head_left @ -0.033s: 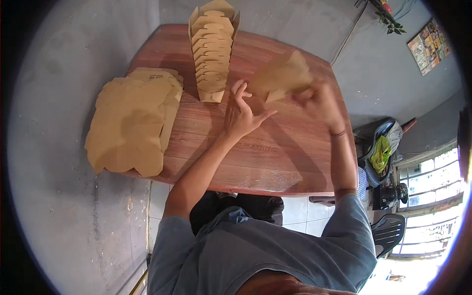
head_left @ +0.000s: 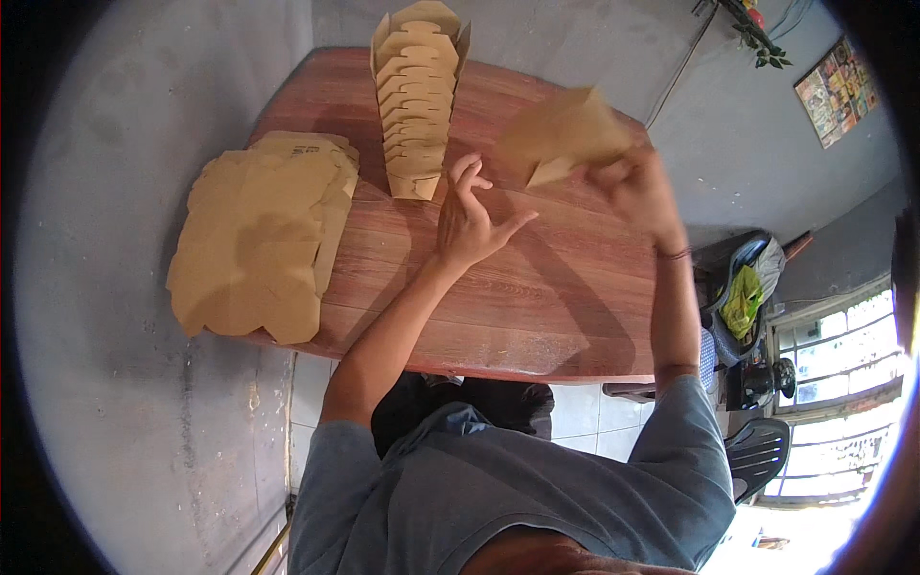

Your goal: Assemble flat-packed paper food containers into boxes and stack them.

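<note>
My right hand (head_left: 631,196) is closed on the edge of a brown cardboard box (head_left: 565,134), held above the far right of the table; hand and box are smeared by motion. My left hand (head_left: 470,218) hovers over the middle of the table with its fingers apart and nothing in it. Just beyond it, to the left, a tall nested stack of folded cardboard boxes (head_left: 415,110) stands on the table. At the left edge lies a pile of flat cardboard blanks (head_left: 254,240), partly overhanging the table.
The reddish wooden table (head_left: 479,326) stands against grey walls on the left and far side. To the right are a chair holding a yellow-green bag (head_left: 741,302), a dark plastic chair (head_left: 759,458) and a barred window (head_left: 839,331). A picture (head_left: 836,91) hangs on the wall.
My right hand has moved a little to the right, carrying the cardboard box with it. My left hand stays nearly where it was.
</note>
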`<state>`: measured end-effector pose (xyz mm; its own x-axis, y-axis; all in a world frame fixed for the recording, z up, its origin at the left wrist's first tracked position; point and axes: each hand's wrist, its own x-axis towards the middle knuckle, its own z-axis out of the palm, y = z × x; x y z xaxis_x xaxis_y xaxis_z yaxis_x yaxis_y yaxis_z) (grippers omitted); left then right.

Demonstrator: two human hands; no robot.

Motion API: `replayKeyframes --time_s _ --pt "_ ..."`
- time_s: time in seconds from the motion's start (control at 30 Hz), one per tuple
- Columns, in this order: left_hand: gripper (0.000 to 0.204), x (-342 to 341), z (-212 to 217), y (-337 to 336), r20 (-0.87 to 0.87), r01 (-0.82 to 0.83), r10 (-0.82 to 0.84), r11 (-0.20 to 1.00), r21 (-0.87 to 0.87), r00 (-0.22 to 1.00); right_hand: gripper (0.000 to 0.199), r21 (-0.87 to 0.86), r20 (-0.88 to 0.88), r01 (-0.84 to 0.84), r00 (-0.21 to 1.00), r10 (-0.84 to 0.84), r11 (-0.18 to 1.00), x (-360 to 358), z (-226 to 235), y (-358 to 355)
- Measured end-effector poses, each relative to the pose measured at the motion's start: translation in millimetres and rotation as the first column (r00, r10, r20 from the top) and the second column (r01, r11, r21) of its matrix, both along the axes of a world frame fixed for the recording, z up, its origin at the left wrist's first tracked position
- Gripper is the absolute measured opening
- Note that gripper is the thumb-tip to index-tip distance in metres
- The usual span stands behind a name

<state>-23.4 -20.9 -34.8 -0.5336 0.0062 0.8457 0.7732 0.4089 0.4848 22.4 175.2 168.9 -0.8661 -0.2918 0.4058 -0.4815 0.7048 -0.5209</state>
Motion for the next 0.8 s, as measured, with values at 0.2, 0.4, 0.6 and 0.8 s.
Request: replayKeyframes --time_s 0.2,0.4,0.6,0.8 --pt "0.088 -9.0 32.0 -28.4 -0.352 -0.180 0.172 0.984 0.011 0.920 0.031 -0.275 -0.283 -0.155 0.956 0.074 0.949 -24.5 106.4 29.6" --pt "0.115 -38.4 30.1 -66.8 -0.347 -0.542 0.555 0.828 0.142 0.756 0.053 -0.513 -0.243 -0.541 0.836 0.491 0.667 -98.1 136.6 -24.7" --pt "0.139 -55.9 0.1 -79.1 -0.191 -0.521 0.520 0.852 0.048 0.833 0.050 -0.527 0.060 -0.466 0.814 0.578 0.710 -152.7 134.3 -46.1" --pt "0.135 -55.3 -13.6 -75.0 -0.007 -0.490 0.490 0.871 -0.026 0.872 0.049 -0.375 0.097 -0.428 0.864 0.494 0.822 -154.5 134.8 -57.8"
